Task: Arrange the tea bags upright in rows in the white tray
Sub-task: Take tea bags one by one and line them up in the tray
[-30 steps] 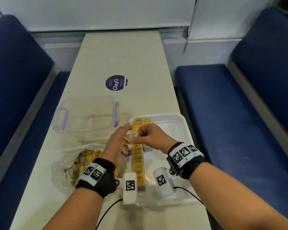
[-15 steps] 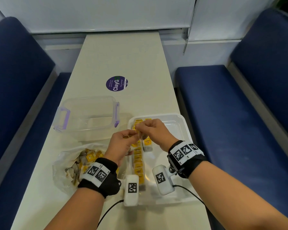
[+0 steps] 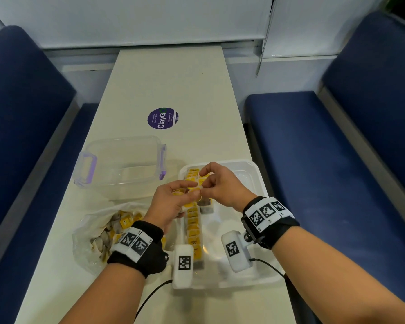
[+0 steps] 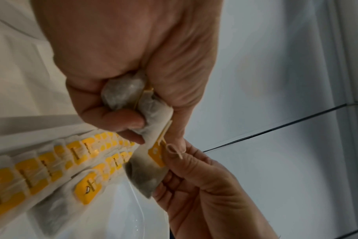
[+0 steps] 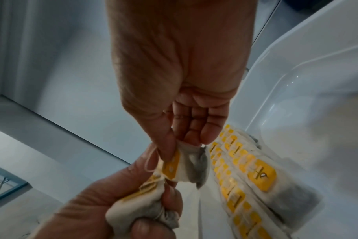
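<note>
Several tea bags [image 4: 131, 98] sit bunched in the left hand [image 3: 171, 202], fingers curled round them, above the white tray [image 3: 255, 174]. The right hand [image 3: 222, 183] pinches one tea bag [image 5: 192, 165] at its yellow tag end, beside the rows [image 3: 193, 228] already standing in the tray. These look light, soft and easily crushed; the stiffer tag end seems the safest hold.

Glossy plastic tray [image 3: 255, 174], papery tea bags [image 3: 193, 228]
</note>
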Demonstrator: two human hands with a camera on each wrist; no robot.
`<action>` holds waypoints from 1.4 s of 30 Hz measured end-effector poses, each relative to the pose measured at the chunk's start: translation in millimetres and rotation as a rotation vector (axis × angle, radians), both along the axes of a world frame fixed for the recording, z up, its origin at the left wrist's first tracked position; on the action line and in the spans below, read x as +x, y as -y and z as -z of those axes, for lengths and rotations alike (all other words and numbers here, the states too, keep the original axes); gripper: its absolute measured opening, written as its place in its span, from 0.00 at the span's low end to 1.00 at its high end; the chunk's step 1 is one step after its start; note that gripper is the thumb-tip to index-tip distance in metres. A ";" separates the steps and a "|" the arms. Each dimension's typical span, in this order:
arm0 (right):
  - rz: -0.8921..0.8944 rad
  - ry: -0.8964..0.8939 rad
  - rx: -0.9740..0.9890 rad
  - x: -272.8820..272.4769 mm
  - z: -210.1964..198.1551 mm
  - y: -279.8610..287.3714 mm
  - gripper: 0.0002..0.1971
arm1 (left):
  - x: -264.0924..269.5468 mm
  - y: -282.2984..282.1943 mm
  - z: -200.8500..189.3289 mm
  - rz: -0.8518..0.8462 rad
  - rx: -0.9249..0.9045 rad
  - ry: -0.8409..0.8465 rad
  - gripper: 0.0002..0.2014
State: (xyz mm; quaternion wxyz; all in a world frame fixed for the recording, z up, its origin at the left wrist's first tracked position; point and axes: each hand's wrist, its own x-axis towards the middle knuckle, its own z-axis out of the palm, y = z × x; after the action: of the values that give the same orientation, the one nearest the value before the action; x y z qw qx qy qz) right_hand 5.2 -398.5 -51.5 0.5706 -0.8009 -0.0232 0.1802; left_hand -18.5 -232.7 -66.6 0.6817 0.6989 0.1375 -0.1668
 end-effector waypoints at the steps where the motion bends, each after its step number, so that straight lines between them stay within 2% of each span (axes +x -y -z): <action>1: -0.023 -0.008 -0.015 0.2 -1.1 0.7 0.18 | 0.3 0.6 -0.2 0.001 0.004 0.004 0.06; 3: -0.073 -0.022 -0.047 0.0 -2.4 2.4 0.19 | 1.0 1.1 -0.6 0.008 0.017 0.006 0.02; 9: -0.117 -0.028 -0.124 0.2 -0.8 3.7 0.13 | 2.7 -2.4 2.8 -0.035 0.021 -0.057 0.07; 11: -0.093 -0.001 -0.151 0.3 -1.1 4.1 0.11 | 1.0 -3.2 1.0 -0.016 0.011 -0.078 0.16; 14: -0.082 0.038 -0.154 -0.3 -3.9 3.9 0.07 | -1.8 -4.1 -0.6 0.122 0.017 -0.092 0.24; 16: -0.106 0.048 -0.179 -0.4 -4.7 2.9 0.06 | -2.6 -2.1 0.4 0.164 0.059 -0.090 0.18; 18: -0.119 0.032 -0.190 -0.3 -5.9 3.0 0.04 | -1.9 0.3 0.9 0.128 0.106 -0.060 0.06; 19: -0.125 0.020 -0.188 -0.1 -6.5 4.0 0.04 | -1.5 1.0 -0.1 0.106 0.115 -0.055 0.02; 25: -0.233 -0.094 -0.171 -1.4 -9.4 13.2 0.03 | 1.5 -2.6 1.9 0.087 0.142 -0.011 0.07; 30: -0.274 -0.127 -0.036 -2.2 -9.6 21.4 0.06 | 2.1 -4.3 3.2 0.108 0.136 0.007 0.10; 35: -0.232 -0.013 0.113 -4.6 -8.5 22.0 0.07 | -0.4 -2.0 5.6 0.146 0.125 -0.041 0.10; 40: -0.183 0.009 0.311 -10.9 -4.3 9.5 0.07 | -4.3 3.8 3.8 0.232 0.053 -0.093 0.02; 42: -0.107 0.039 0.315 -10.6 0.9 5.7 0.09 | -3.8 3.4 3.0 0.222 0.057 -0.097 0.05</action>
State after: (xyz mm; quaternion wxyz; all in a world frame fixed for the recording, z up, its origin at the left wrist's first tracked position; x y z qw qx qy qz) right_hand -5.4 -404.3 -52.4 0.6779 -0.7026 -0.1048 0.1891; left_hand -22.3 -236.1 -69.6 0.6316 0.7199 0.0965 -0.2710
